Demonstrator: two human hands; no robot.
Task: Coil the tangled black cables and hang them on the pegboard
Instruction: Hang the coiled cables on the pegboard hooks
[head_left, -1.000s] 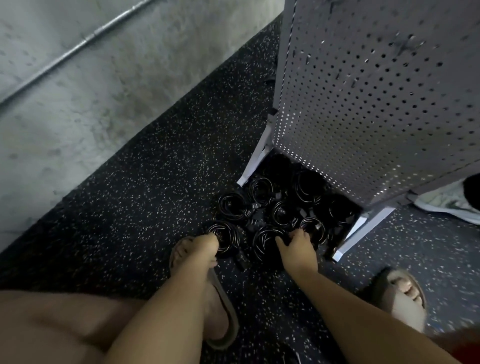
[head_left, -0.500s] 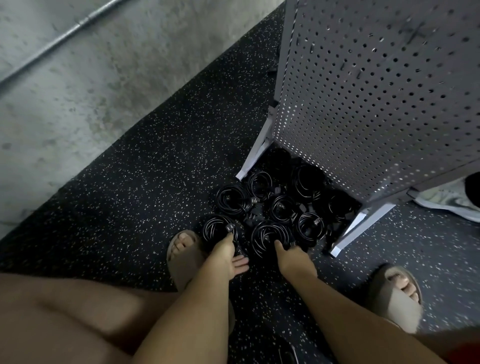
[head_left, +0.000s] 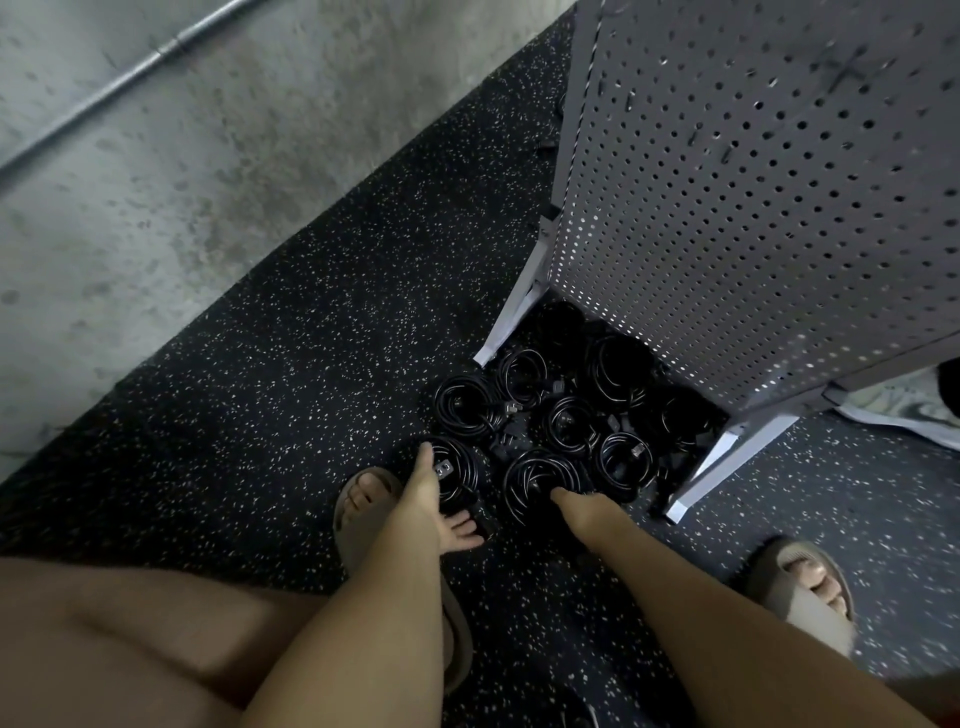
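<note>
The black cables (head_left: 571, 415) are found already coiled and laid as a cluster of rings on the speckled floor (head_left: 311, 389), at the foot of the pegboard (head_left: 753, 208) and between its two pale stand feet (head_left: 722, 462). None is seen hung on the board.

The near-left coil (head_left: 460, 467) is touched by the left hand (head_left: 431, 504). One second ago this hand was bunched over the coil. Its thumb is now stretched across the ring to the far rim, and the fingers (head_left: 465, 530) are held straight and spread at the near rim, with nothing clasped.

The front-centre coil (head_left: 535, 475) is touched at its near rim by the right hand (head_left: 584, 512), which has been drawn slightly back from the cluster. Its fingers are hidden behind the back of the hand, so whether the coil is gripped cannot be told.

The coils themselves have not been shifted. A sandal (head_left: 363, 499) is placed just beside the left hand.
</note>
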